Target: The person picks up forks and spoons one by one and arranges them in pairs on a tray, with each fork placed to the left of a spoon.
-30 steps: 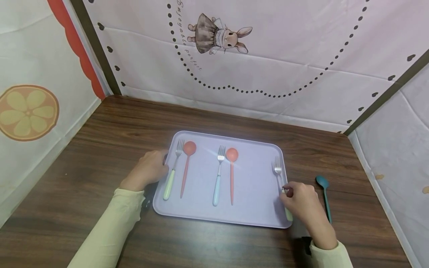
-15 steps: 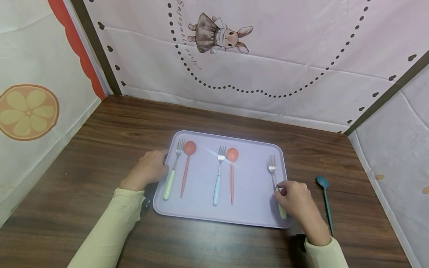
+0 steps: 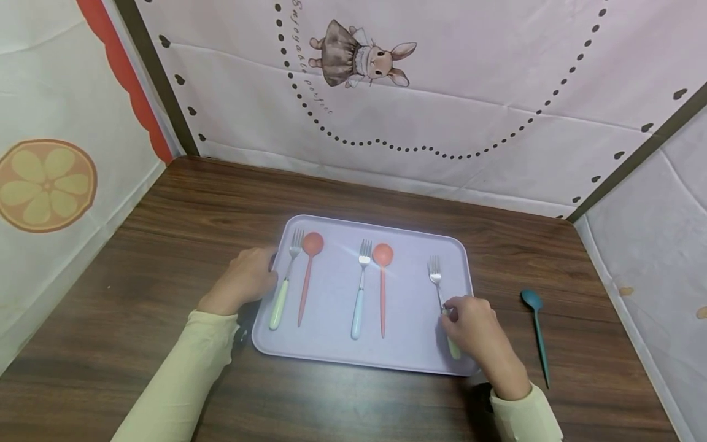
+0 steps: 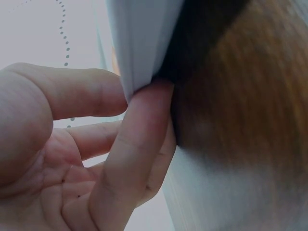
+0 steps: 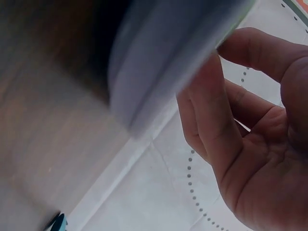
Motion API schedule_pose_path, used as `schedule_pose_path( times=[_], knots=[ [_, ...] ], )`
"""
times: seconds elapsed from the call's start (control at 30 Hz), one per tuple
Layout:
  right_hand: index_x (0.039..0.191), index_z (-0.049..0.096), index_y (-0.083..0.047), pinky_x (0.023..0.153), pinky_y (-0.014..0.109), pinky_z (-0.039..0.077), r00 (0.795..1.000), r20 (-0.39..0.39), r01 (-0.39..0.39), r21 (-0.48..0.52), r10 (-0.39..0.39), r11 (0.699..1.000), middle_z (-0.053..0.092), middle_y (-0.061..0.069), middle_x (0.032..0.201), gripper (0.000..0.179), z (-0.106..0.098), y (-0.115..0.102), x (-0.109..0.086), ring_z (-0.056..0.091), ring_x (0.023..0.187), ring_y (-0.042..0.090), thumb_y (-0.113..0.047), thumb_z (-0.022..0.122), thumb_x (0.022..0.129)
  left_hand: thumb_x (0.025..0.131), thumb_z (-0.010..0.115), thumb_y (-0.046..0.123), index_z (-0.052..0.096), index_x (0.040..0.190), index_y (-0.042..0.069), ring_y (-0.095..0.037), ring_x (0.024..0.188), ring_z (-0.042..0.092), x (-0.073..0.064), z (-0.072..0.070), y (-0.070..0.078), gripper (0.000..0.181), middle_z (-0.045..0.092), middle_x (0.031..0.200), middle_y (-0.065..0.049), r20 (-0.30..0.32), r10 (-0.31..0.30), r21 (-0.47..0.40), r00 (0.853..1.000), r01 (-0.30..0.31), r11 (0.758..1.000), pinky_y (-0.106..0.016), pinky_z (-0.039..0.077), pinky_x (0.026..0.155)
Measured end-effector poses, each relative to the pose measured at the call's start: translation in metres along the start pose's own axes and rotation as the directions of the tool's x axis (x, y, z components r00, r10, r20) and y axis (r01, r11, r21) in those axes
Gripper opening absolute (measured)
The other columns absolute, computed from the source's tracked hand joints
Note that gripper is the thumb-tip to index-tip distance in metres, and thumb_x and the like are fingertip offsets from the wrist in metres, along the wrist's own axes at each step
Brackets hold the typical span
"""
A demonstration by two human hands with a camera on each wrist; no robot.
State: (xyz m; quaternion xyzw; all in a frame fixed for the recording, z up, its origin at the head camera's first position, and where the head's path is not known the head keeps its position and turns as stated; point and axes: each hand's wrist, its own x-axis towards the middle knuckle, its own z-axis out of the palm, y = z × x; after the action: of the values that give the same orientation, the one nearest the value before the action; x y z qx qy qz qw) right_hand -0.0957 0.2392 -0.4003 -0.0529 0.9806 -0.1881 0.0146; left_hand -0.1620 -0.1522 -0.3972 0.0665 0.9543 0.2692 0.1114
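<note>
A lavender tray (image 3: 331, 294) lies on the wooden table. My left hand (image 3: 245, 279) grips its left rim; in the left wrist view the thumb and a finger (image 4: 139, 130) pinch the edge from both sides. Over the tray's right part, my right hand (image 3: 475, 325) pinches the handle of a fork (image 3: 435, 273) with a pale green grip. Left of it lie a pink spoon (image 3: 382, 288) and a blue-handled fork (image 3: 359, 301). Farther left are another pink spoon (image 3: 309, 270) and a green-handled fork (image 3: 280, 301).
A teal spoon (image 3: 536, 325) lies on the table (image 3: 331, 399) right of the tray. Fabric walls with a printed rabbit (image 3: 359, 55) and an orange slice (image 3: 46, 184) stand at the table's back and sides.
My right hand has moved left with the fork, from beside the tray's right rim farther in over the tray. My left hand has kept its place at the left rim.
</note>
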Motion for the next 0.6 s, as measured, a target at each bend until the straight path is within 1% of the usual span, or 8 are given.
schedule_pose_path(
  times=[0.17, 0.27, 0.37, 0.5, 0.6],
  knots=[
    [0.09, 0.074, 0.004, 0.059, 0.04, 0.054, 1.0, -0.008, 0.001, -0.016, -0.001, 1.0, 0.067, 0.009, 0.074, 0.011, 0.003, -0.005, 0.002, 0.06, 0.065, 0.021, -0.004, 0.071, 0.082, 0.088, 0.051, 0.001, 0.052, 0.137, -0.01, -0.037, 0.091, 0.06, 0.0, 0.0, 0.002, 0.051, 0.062, 0.113, -0.028, 0.004, -0.012, 0.003, 1.0, 0.012, 1.0, -0.056, 0.052, 0.081],
    [0.092, 0.073, 0.004, 0.058, 0.039, 0.052, 1.0, -0.006, 0.003, -0.018, -0.003, 1.0, 0.064, 0.008, 0.071, 0.014, 0.004, -0.007, 0.0, 0.057, 0.064, 0.02, -0.007, 0.072, 0.083, 0.089, 0.051, 0.002, 0.05, 0.139, -0.01, -0.038, 0.094, 0.06, -0.001, 0.0, 0.002, 0.052, 0.06, 0.119, -0.03, 0.008, -0.015, 0.0, 1.0, 0.015, 1.0, -0.057, 0.051, 0.083],
    [0.099, 0.073, 0.005, 0.058, 0.039, 0.049, 1.0, -0.006, 0.011, -0.03, -0.011, 0.999, 0.06, 0.007, 0.071, 0.023, 0.005, -0.009, -0.005, 0.054, 0.064, 0.02, -0.012, 0.075, 0.083, 0.09, 0.051, 0.002, 0.049, 0.14, -0.011, -0.039, 0.097, 0.059, -0.001, 0.001, 0.002, 0.052, 0.059, 0.123, -0.032, 0.012, -0.021, -0.002, 1.0, 0.021, 1.0, -0.058, 0.051, 0.085],
    [0.111, 0.071, 0.006, 0.058, 0.039, 0.048, 0.999, 0.021, 0.029, -0.06, -0.028, 0.998, 0.059, 0.01, 0.078, 0.036, 0.003, -0.012, -0.018, 0.052, 0.064, 0.019, -0.015, 0.079, 0.083, 0.091, 0.051, 0.002, 0.049, 0.14, -0.01, -0.039, 0.098, 0.059, -0.001, 0.001, 0.001, 0.051, 0.059, 0.123, -0.031, 0.012, -0.022, -0.001, 1.0, 0.022, 1.0, -0.059, 0.05, 0.086],
    [0.116, 0.069, 0.005, 0.058, 0.038, 0.048, 0.997, 0.056, 0.048, -0.072, -0.044, 0.996, 0.06, 0.012, 0.086, 0.04, 0.001, -0.013, -0.03, 0.052, 0.065, 0.019, -0.015, 0.08, 0.082, 0.089, 0.052, 0.002, 0.051, 0.138, -0.01, -0.038, 0.096, 0.059, 0.0, 0.002, 0.0, 0.05, 0.06, 0.12, -0.03, -0.001, 0.001, 0.009, 1.0, -0.001, 1.0, -0.06, 0.05, 0.085]
  ],
)
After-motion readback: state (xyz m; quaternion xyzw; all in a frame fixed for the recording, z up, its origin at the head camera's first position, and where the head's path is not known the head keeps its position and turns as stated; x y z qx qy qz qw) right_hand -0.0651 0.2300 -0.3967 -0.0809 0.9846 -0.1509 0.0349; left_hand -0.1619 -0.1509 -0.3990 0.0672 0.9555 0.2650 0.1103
